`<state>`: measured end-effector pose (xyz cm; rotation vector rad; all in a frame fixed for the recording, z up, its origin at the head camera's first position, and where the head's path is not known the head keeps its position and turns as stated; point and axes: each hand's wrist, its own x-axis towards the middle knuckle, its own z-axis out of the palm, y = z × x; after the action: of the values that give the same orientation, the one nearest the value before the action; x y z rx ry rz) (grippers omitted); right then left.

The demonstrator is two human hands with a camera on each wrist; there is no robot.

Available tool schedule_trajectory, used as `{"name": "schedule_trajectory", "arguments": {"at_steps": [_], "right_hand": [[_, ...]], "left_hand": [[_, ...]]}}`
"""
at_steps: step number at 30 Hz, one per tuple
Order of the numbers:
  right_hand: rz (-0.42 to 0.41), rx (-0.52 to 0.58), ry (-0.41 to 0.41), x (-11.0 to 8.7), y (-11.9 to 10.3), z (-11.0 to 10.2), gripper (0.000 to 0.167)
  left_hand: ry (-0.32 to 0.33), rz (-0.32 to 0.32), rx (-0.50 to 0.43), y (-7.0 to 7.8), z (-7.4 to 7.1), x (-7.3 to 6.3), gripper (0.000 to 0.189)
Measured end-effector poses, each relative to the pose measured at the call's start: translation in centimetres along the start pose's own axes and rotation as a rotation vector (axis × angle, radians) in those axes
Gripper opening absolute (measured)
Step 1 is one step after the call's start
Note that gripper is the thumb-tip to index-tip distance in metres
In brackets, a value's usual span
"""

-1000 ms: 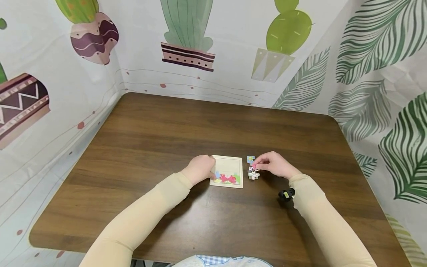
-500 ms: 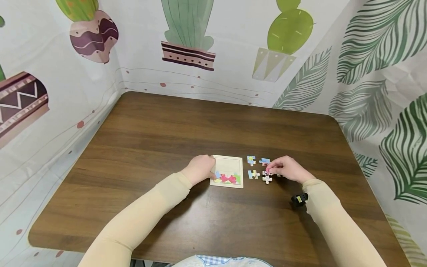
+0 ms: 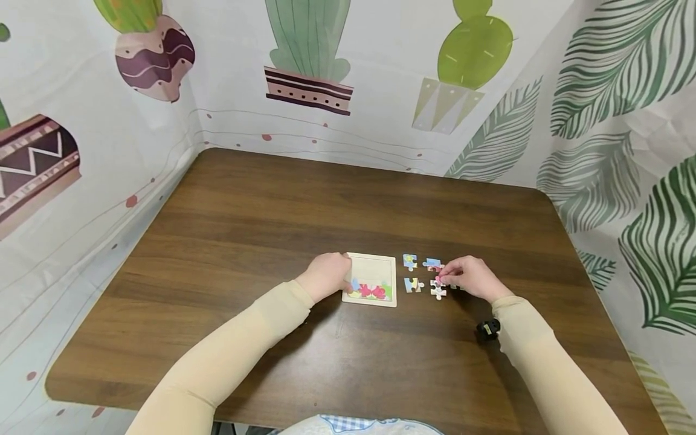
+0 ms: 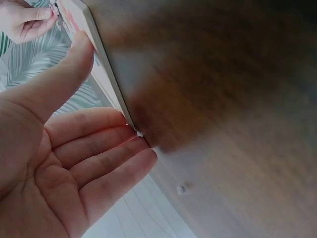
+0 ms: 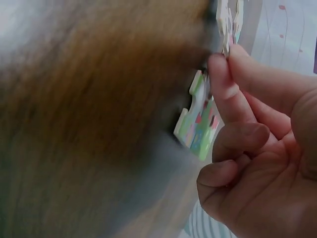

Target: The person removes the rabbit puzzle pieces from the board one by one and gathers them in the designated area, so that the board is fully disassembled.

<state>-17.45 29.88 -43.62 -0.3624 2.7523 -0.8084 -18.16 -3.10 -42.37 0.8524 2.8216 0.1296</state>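
My left hand (image 3: 326, 276) holds the left side of a pale wooden puzzle board (image 3: 393, 284). Its thumb lies on the frame and its fingertips meet the outer edge, as the left wrist view shows. Red, green and yellow puzzle pieces (image 3: 372, 292) fill the near strip inside the frame; the far part shows bare wood. To the right of the board, my right hand (image 3: 472, 278) pinches a pink and white puzzle piece (image 3: 438, 291) between thumb and index finger, low over the table. In the right wrist view a green-edged piece (image 5: 195, 124) lies below these fingers.
Loose blue-toned pieces lie between board and right hand: one at the back left (image 3: 409, 261), another at the back right (image 3: 433, 264), and a blue and yellow piece (image 3: 413, 284) nearer. The brown table (image 3: 304, 199) meets a patterned cloth wall (image 3: 380, 133) at the back.
My right hand has moved right, away from the board, with the pink and white piece. The loose pieces it covered now show spread apart. My left hand has stayed on the board.
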Motion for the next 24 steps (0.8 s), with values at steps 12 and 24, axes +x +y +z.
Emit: {"name": "schedule_trajectory", "arguments": {"at_steps": [12, 24], "right_hand": [[-0.021, -0.052, 0.025, 0.0, -0.6, 0.5, 0.004], [-0.017, -0.082, 0.075, 0.2, -1.1, 0.6, 0.007]], "left_hand": [[0.031, 0.012, 0.021, 0.0, 0.4, -0.2, 0.036], [0.042, 0.014, 0.006, 0.0, 0.5, -0.2, 0.036]]}}
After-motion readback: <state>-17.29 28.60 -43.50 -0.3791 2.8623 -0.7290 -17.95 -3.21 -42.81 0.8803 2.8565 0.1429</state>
